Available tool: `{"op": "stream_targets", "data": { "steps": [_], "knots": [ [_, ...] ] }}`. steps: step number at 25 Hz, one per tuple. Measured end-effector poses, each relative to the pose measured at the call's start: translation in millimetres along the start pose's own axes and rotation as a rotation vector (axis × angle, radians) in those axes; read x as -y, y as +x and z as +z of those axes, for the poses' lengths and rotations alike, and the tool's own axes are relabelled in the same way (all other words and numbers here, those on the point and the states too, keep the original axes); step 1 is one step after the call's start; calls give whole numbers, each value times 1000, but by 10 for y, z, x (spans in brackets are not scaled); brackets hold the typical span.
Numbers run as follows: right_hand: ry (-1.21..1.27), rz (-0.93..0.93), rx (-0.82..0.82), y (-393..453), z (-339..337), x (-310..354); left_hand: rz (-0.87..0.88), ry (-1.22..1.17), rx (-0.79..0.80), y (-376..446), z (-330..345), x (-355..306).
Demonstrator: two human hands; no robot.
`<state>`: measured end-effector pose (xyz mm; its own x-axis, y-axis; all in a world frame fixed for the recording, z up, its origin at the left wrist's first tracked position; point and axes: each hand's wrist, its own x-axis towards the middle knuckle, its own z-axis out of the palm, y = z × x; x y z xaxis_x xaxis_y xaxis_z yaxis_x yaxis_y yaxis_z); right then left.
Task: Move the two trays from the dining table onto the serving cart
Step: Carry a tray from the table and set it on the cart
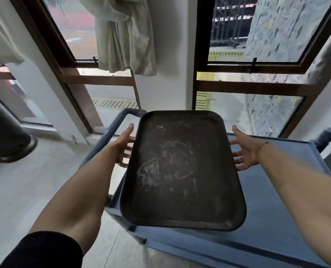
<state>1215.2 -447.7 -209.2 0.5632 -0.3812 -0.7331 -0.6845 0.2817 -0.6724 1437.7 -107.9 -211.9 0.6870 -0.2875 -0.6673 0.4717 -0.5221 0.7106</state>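
A dark, scuffed rectangular tray (180, 171) hangs level just above the top of the blue serving cart (277, 190), over its left end. My left hand (125, 146) grips the tray's left rim, thumb on top and spread fingers tucked under the edge. On the opposite rim, my right hand (246, 151) supports it the same way, palm turned inward and fingertips hidden beneath the tray. No second tray or dining table is in view.
The cart's handle (130, 113) curves up at the far left end, close to tall brown-framed windows (253, 82). A pale curtain (126, 35) hangs above. A dark round pedestal base (15, 146) stands on the light floor at left.
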Motion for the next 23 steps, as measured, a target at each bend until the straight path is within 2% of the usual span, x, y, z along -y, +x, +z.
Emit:
{"op": "stream_targets", "data": {
  "steps": [5, 13, 23],
  "knots": [
    [78, 63, -65, 131, 309, -135, -43, 76, 99, 372, -207, 66],
    [135, 173, -180, 268, 808, -620, -127, 155, 162, 772, -247, 449],
    [115, 256, -199, 387, 1031, -863, -136, 175, 160, 913, -253, 686]
  ]
}}
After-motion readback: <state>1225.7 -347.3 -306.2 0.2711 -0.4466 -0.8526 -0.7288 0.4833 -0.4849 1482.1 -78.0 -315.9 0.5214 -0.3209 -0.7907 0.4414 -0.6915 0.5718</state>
